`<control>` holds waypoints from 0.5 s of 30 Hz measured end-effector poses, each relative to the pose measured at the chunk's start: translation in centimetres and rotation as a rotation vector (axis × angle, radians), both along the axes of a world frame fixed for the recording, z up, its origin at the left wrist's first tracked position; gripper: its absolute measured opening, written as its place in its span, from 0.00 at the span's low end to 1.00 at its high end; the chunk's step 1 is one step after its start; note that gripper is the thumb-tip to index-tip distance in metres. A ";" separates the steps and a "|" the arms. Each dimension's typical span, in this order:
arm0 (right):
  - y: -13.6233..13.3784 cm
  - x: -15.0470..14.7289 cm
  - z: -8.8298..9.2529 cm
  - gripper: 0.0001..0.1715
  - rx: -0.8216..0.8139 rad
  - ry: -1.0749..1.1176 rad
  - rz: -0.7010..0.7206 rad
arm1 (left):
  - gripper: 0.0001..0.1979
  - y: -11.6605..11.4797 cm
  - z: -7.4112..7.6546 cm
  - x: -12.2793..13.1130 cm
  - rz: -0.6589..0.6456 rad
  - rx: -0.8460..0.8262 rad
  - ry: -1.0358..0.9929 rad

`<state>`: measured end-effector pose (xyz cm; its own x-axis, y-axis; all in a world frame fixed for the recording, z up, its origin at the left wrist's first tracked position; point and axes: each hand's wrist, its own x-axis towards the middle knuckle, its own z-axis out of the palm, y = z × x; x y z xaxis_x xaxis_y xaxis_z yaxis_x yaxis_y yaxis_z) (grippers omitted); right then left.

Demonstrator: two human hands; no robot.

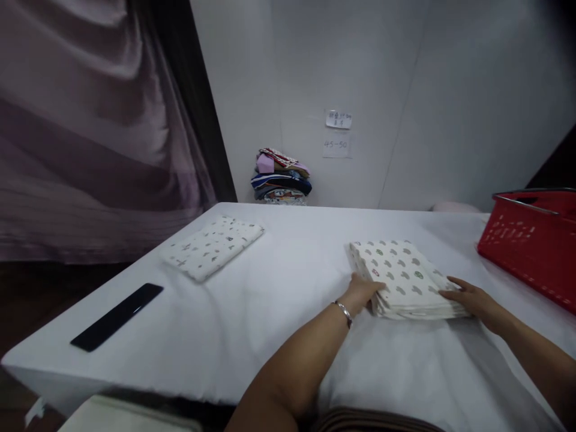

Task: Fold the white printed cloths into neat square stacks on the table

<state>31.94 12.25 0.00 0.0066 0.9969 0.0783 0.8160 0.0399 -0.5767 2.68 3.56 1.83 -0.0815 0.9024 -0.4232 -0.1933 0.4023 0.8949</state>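
A folded white cloth with small green and red prints [405, 273] lies on the white table [270, 288], right of centre. My left hand [363, 292], with a bracelet at the wrist, rests against the cloth's near left corner with its fingertips tucked at the edge. My right hand [470, 298] lies flat with fingers stretched out on the cloth's near right corner. A second folded printed cloth [212, 245] sits farther left on the table, away from both hands.
A red plastic basket [533, 240] stands at the table's right edge. A long black flat object [117, 316] lies near the left front edge. A stack of colourful folded fabrics [281, 177] sits against the back wall, below paper labels [338, 119]. A purple curtain hangs at left.
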 end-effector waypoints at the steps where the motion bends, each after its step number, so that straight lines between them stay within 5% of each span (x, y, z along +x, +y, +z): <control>1: 0.1 0.2 0.0 0.42 -0.067 0.060 -0.023 | 0.40 -0.4 -0.1 0.2 -0.012 0.003 0.002; 4: 0.7 1.0 -0.2 0.43 -0.173 0.104 -0.054 | 0.39 -1.0 -0.9 0.7 -0.018 0.039 0.056; 8: 1.3 0.1 0.4 0.40 0.008 -0.179 0.030 | 0.38 -1.4 -2.0 1.0 0.005 0.091 0.181; 12: -0.1 -4.8 2.1 0.36 0.190 -0.257 0.292 | 0.35 -1.8 -1.8 0.9 -0.011 0.105 0.289; 15: -1.5 -8.9 1.7 0.36 0.213 -0.272 0.474 | 0.35 -2.2 -1.3 0.8 -0.024 0.118 0.305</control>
